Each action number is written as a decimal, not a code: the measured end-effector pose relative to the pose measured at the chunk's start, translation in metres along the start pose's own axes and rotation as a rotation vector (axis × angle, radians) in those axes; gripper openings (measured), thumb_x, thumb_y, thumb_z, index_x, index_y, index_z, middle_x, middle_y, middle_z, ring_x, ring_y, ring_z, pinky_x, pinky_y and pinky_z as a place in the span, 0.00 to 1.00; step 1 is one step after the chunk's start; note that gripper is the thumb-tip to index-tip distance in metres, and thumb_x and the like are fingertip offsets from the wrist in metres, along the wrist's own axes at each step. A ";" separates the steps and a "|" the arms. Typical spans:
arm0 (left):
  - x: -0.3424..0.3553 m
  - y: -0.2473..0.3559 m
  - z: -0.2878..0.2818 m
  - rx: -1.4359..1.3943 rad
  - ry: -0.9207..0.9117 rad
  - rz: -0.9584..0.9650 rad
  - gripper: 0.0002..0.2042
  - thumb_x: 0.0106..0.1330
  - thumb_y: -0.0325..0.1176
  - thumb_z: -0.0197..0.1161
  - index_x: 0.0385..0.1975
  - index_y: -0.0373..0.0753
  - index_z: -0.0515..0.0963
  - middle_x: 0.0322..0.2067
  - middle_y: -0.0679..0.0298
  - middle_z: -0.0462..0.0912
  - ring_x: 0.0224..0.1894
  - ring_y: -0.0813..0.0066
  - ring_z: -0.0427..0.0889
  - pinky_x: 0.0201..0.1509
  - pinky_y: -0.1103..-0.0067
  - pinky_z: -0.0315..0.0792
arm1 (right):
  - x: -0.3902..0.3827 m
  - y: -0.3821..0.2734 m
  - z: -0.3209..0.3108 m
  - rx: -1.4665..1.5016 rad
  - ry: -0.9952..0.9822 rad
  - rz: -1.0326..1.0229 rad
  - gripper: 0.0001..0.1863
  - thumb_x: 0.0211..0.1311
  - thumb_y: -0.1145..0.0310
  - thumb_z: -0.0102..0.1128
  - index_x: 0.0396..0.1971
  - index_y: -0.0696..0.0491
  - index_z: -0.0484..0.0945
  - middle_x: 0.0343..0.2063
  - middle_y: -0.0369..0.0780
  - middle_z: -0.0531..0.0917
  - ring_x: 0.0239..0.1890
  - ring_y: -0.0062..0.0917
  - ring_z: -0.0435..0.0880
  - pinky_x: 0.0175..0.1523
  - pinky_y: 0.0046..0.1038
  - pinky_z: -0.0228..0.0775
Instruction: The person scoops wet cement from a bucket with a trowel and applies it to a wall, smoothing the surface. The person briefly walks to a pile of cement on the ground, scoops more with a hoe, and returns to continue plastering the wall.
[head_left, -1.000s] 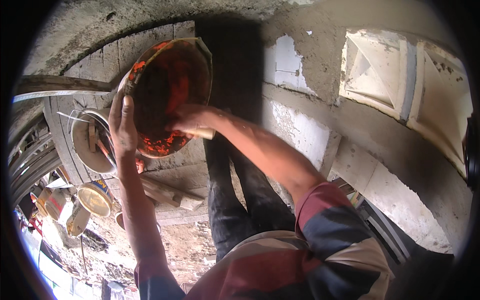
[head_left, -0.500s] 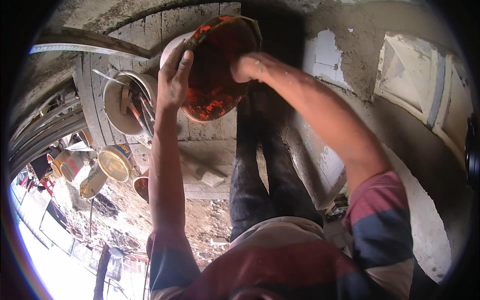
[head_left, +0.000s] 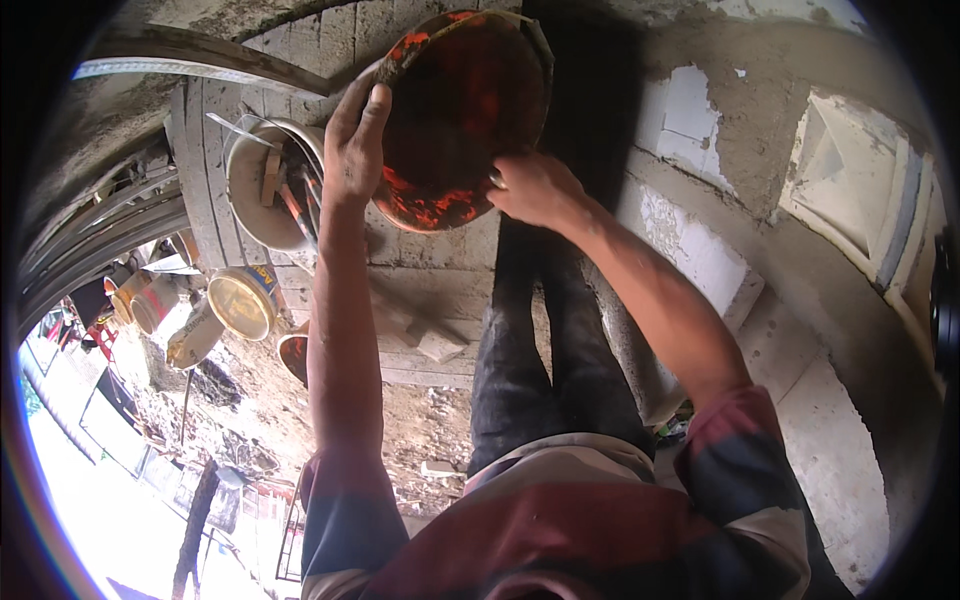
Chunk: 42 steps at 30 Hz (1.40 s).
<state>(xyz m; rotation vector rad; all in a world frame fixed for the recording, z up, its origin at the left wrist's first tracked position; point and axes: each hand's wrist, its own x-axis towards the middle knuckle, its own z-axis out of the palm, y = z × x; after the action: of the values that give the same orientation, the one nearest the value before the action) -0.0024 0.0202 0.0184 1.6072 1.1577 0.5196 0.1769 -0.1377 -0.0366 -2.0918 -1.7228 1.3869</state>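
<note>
A wide round bucket (head_left: 465, 110), dark inside with bright orange-red smears, is tilted so that its mouth faces me. My left hand (head_left: 355, 145) presses along its left wall near the rim, thumb raised and fingers wrapped behind. At the lower right of the mouth, my right hand (head_left: 540, 190) is closed, its knuckles by the rim. A small pale bit shows at those fingers; what they hold is hidden.
A white bucket (head_left: 245, 185) with hand tools stands left on wooden planks (head_left: 420, 280). Further down lie a yellowish bucket (head_left: 240, 305) and a small tub (head_left: 293, 355). A wooden beam (head_left: 210, 50) juts in at upper left. A plastered wall (head_left: 760, 160) rises at right.
My right hand has drawn back from inside the bucket toward its lower right rim. My left hand stays on the bucket's side, and the whole view has shifted slightly.
</note>
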 end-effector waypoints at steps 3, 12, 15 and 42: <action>-0.001 -0.009 -0.007 -0.101 0.005 -0.023 0.20 0.78 0.39 0.53 0.60 0.29 0.74 0.51 0.62 0.80 0.53 0.76 0.75 0.62 0.80 0.67 | -0.038 -0.007 -0.015 0.000 0.086 0.074 0.12 0.58 0.62 0.65 0.35 0.54 0.80 0.28 0.49 0.86 0.35 0.46 0.87 0.40 0.45 0.81; 0.020 -0.037 -0.034 -0.120 0.111 -0.147 0.21 0.78 0.42 0.52 0.59 0.29 0.75 0.50 0.59 0.81 0.52 0.73 0.75 0.62 0.77 0.65 | -0.017 0.023 -0.028 -0.018 0.375 0.051 0.09 0.54 0.66 0.63 0.34 0.52 0.79 0.24 0.48 0.84 0.31 0.49 0.86 0.37 0.47 0.79; 0.003 -0.012 -0.027 -0.084 0.255 -0.201 0.21 0.79 0.42 0.50 0.57 0.29 0.75 0.51 0.60 0.82 0.52 0.72 0.77 0.61 0.75 0.67 | -0.046 0.032 -0.047 0.020 0.534 0.033 0.10 0.54 0.67 0.65 0.35 0.53 0.77 0.31 0.49 0.84 0.35 0.48 0.85 0.40 0.45 0.79; -0.008 -0.012 -0.006 -0.056 0.252 -0.128 0.24 0.78 0.45 0.52 0.62 0.30 0.72 0.54 0.54 0.80 0.56 0.66 0.75 0.65 0.73 0.65 | -0.149 0.071 -0.121 0.640 0.591 0.581 0.14 0.70 0.58 0.60 0.40 0.55 0.76 0.22 0.37 0.80 0.24 0.26 0.82 0.30 0.30 0.75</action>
<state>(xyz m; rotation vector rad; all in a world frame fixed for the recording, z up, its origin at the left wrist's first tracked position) -0.0158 0.0163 0.0112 1.4376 1.4099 0.6787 0.3189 -0.2304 0.0776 -2.3124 -0.3916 1.0341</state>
